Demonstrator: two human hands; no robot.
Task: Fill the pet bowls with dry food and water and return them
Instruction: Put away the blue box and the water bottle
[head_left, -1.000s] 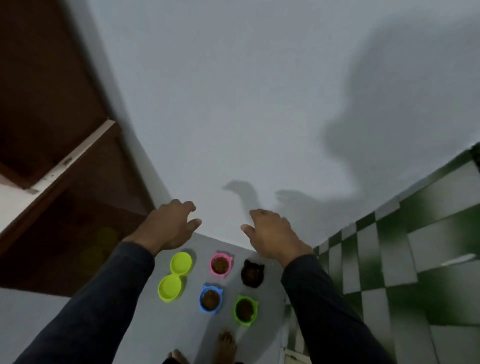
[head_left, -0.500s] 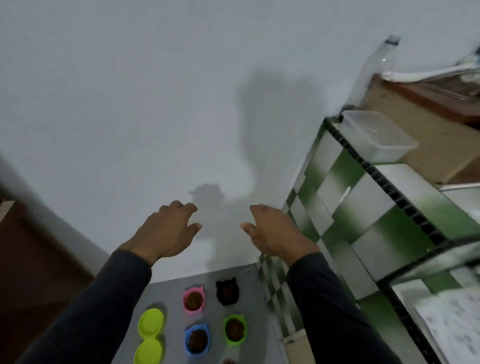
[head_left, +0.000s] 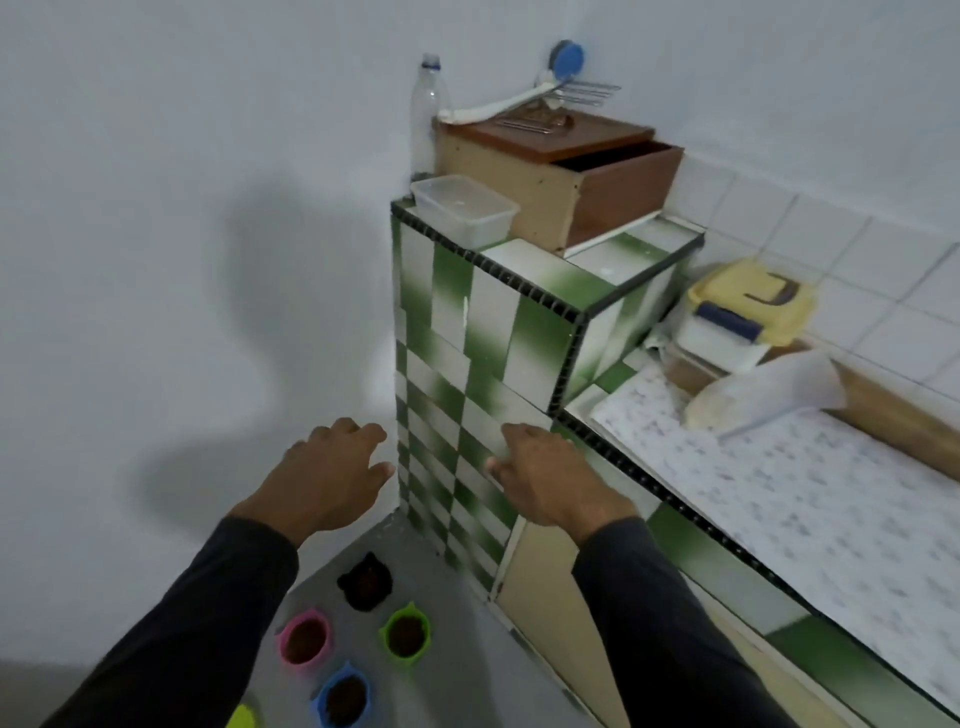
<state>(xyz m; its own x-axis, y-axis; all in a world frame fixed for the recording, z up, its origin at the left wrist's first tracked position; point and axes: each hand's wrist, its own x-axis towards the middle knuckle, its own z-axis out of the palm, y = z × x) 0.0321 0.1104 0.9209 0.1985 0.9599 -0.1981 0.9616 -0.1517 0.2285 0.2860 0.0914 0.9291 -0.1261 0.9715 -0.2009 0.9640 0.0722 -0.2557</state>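
Several small pet bowls stand on the grey floor below my arms, each holding brown dry food: a black bowl (head_left: 364, 581), a pink bowl (head_left: 304, 637), a green bowl (head_left: 405, 632) and a blue bowl (head_left: 343, 700). A sliver of a yellow-green bowl (head_left: 243, 718) shows at the bottom edge. My left hand (head_left: 327, 475) and my right hand (head_left: 545, 475) are held out in the air above the bowls, fingers loosely bent, holding nothing. A clear plastic bottle (head_left: 425, 117) stands on the tiled ledge by the wall.
A green-and-white tiled pillar (head_left: 498, 332) rises right of the bowls, carrying a clear plastic tub (head_left: 464, 210) and a wooden drawer box (head_left: 566, 171). A counter with a patterned cover (head_left: 810, 499) holds a yellow-lidded container (head_left: 748, 306) and a bag (head_left: 763, 395). White wall on the left.
The view has swung right and up: the brown door left the frame, the tiled pillar and counter came in. The bowls slid to the bottom. Both hands stay out in front, empty.
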